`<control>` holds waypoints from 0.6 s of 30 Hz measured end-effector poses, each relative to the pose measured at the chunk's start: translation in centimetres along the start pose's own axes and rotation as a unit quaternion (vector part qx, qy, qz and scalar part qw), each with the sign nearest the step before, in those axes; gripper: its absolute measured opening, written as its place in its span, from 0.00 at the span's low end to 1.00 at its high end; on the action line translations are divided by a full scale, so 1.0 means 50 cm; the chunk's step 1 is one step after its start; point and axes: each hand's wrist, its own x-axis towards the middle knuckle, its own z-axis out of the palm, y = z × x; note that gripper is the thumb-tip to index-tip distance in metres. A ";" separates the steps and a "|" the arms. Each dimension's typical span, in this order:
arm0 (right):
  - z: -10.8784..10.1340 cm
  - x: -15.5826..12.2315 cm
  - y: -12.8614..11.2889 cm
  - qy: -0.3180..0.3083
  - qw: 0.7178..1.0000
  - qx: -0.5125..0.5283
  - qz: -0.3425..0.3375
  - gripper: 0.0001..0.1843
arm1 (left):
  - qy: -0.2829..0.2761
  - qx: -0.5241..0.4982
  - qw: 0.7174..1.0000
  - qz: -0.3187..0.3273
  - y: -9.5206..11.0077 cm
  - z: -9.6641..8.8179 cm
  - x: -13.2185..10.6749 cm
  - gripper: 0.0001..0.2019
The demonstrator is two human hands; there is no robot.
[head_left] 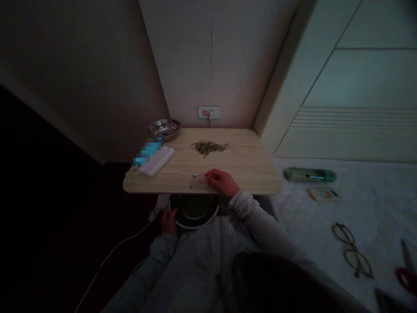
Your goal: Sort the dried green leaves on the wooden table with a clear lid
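My right hand point(223, 181) is at the front edge of the small wooden table point(250, 174), its fingers pinched on a thin, clear sheet, perhaps plastic point(199, 181). A few dark specks lie along the sheet's left edge. Below the tabletop, my left hand point(169, 221) grips the left side of a dark round pan with a pale rim point(195, 226). Something greenish shows in the pan, too dim to make out. Farther back on the table lies a loose pile of small green beans or seeds point(208, 148), apart from both hands.
A steel bowl point(164, 130) stands at the table's back left, beside a white power strip point(158, 161) with a blurred blue item. A plug sits in the wall socket point(208, 112). At right on the bedding are a green case point(309, 175), a phone point(325, 194), glasses point(352, 250) and red-handled scissors point(405, 278).
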 end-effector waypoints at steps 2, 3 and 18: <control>0.000 0.000 0.000 -0.004 1.000 0.001 0.000 0.15 | -0.006 -0.001 1.000 -0.003 -0.001 0.000 0.000 0.19; 0.000 0.000 0.001 -0.002 1.000 0.001 0.001 0.16 | -0.007 -0.001 1.000 -0.003 0.000 0.000 -0.001 0.19; 0.006 0.012 -0.003 -0.005 0.998 0.057 -0.009 0.15 | 0.010 0.001 1.000 -0.011 0.006 0.002 -0.004 0.15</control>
